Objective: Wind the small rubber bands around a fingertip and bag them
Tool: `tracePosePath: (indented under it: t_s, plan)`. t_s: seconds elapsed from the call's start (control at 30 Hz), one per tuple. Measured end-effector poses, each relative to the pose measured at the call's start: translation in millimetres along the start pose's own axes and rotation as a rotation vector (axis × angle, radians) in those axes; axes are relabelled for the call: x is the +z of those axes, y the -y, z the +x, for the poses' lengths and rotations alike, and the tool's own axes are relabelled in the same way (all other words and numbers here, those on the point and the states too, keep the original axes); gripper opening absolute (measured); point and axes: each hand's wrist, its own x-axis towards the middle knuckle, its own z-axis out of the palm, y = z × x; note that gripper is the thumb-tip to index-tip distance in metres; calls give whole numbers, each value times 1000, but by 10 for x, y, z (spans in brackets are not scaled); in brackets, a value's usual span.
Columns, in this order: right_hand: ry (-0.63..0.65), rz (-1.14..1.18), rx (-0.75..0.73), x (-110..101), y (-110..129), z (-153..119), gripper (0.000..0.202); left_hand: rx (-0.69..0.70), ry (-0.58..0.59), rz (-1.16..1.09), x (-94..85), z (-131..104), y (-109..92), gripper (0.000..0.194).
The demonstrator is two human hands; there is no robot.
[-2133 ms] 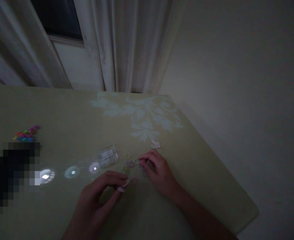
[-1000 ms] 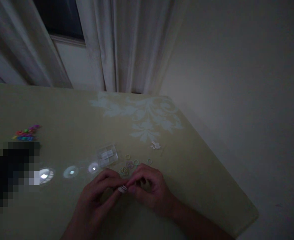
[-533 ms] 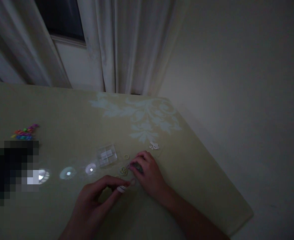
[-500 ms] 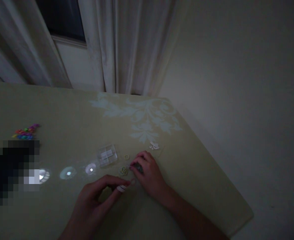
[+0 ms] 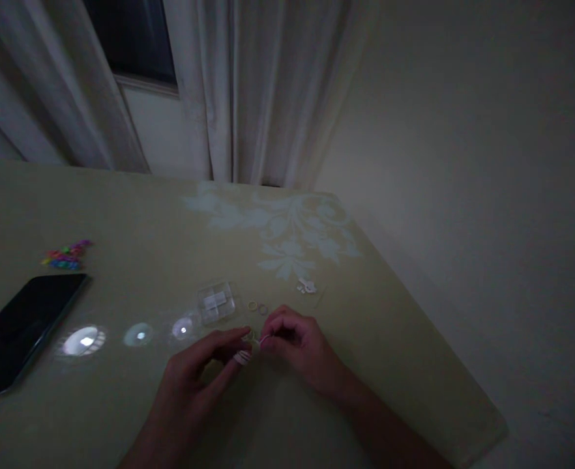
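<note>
My left hand (image 5: 197, 371) rests at the table's front, thumb and index fingertip apart. Pale striped bands (image 5: 242, 357) sit around its thumb tip. My right hand (image 5: 302, 342) is closed in a pinch on a small pale ring (image 5: 263, 339), just right of the left fingertips. Several thin rings (image 5: 250, 335) lie by the left index fingertip, partly hidden by it. Beyond the hands lie a loose yellowish ring (image 5: 253, 305) and a pinkish ring (image 5: 263, 309). A clear compartment box (image 5: 217, 301) stands behind my left hand.
Small white pieces (image 5: 307, 286) lie beyond my right hand. At the left are a dark phone (image 5: 28, 329) and a pile of colourful small pieces (image 5: 67, 255). The table (image 5: 390, 365) ends in a slanting edge at the right, beside the wall.
The ring near my left fingertips is gone from there, and a second ring now lies beside the yellowish one. My right hand has come closer to the left and pinches a ring.
</note>
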Motion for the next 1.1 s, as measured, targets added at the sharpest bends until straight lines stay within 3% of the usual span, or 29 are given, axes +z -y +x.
tracePosePath:
  t_s: [0.1,0.27,0.47,0.73,1.0,1.1]
  plan:
    - [52,115,6,59,63,-50,21,72,60,-53,-10,-13,-13,18]
    - [-46,173,-8,15,14,-24,22,50,25,-84,-25,-26,-6,7]
    - [-166,-242,-44,-100,-133,14,13,-167,21,-110,-13,-72,53,15]
    - [-138,-622,-134,-64,-247,13,7,-53,-36,-140,-60,28,-76,4]
    - [-111,-613,-128,-55,-245,7,8,140,-246,472,-382,140,188,15]
    - [-107,-620,-131,-54,-263,11,6,227,-248,672,-449,177,317,24]
